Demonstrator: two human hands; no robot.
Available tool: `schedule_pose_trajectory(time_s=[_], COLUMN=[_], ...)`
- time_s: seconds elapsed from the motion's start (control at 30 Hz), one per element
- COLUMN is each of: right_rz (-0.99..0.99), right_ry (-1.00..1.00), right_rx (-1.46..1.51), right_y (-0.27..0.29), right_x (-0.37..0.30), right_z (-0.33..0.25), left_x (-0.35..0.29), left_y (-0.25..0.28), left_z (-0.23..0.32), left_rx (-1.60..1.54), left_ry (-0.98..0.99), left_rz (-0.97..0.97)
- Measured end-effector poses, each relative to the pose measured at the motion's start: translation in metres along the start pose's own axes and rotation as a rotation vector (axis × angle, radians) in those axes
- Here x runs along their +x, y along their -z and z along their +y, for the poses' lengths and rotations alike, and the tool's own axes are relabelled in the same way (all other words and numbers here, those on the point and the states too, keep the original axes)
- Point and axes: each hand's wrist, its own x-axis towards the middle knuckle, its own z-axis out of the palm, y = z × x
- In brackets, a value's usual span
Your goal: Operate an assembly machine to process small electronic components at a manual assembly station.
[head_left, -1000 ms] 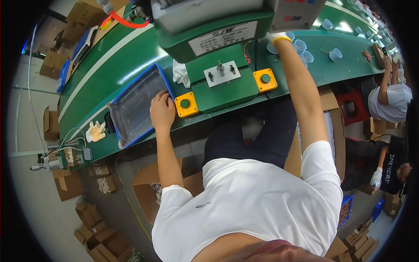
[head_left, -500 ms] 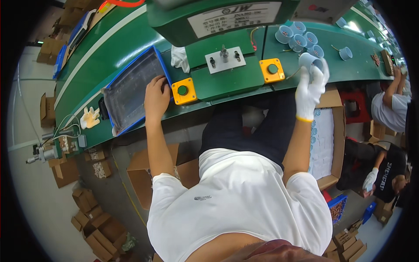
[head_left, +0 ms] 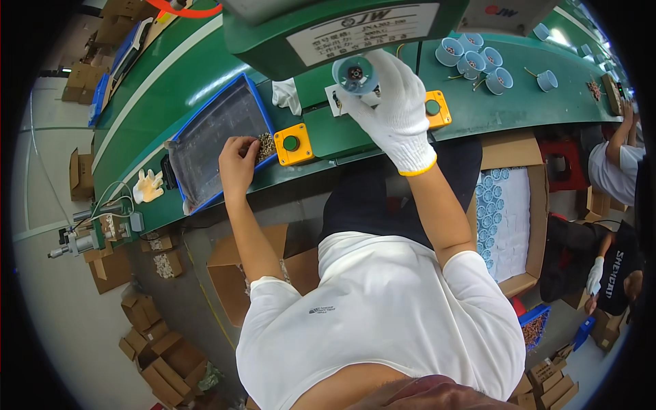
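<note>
While the right hand (head_left: 398,106) is clasping the blue cup (head_left: 352,80) to its left, over the metal plate (head_left: 333,100), the left hand (head_left: 237,162) is resting beside small parts (head_left: 266,146); its grip I cannot tell.

This is a factory workshop: a long green bench (head_left: 478,113) runs across it, bearing a heavy green press (head_left: 270,48) with yellow button boxes (head_left: 303,156) at its base and a cluster of light-blue cups (head_left: 447,53) beside it. A large carton (head_left: 538,232) holds rows of similar cups, and cardboard boxes (head_left: 164,379) crowd the floor. To the right, one worker (head_left: 608,160) sits at the same bench and another (head_left: 618,263), in dark clothes, wears a white glove (head_left: 595,275).
</note>
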Motion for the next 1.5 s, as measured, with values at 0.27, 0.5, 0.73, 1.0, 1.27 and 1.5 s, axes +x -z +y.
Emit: schedule_pose_trajectory(time_s=[0.27, 0.5, 0.73, 1.0, 1.27, 1.5], right_rz=[-0.128, 0.177, 0.138, 0.122, 0.147, 0.170], right_ry=[-0.025, 0.129, -0.249, -0.165, -0.116, -0.089], right_rx=[-0.168, -0.244, 0.141, 0.243, 0.279, 0.231], right_y=[0.015, 0.060, 0.053, 0.051, 0.048, 0.052], right_x=[0.003, -0.101, -0.077, -0.120, -0.123, -0.116], right_z=[-0.002, 0.103, 0.109, 0.135, 0.138, 0.132], left_x=[-0.010, -0.056, -0.035, -0.033, -0.008, -0.008], left_y=[0.000, -0.057, -0.044, -0.052, -0.074, -0.067], left_z=[0.015, 0.057, 0.079, 0.103, 0.121, 0.121], left_rx=[0.041, -0.002, 0.220, -0.120, -0.234, -0.284], left_ry=[-0.086, -0.579, -0.553, -0.553, -0.534, -0.425], left_rz=[0.137, 0.284, 0.261, 0.360, 0.428, 0.289])
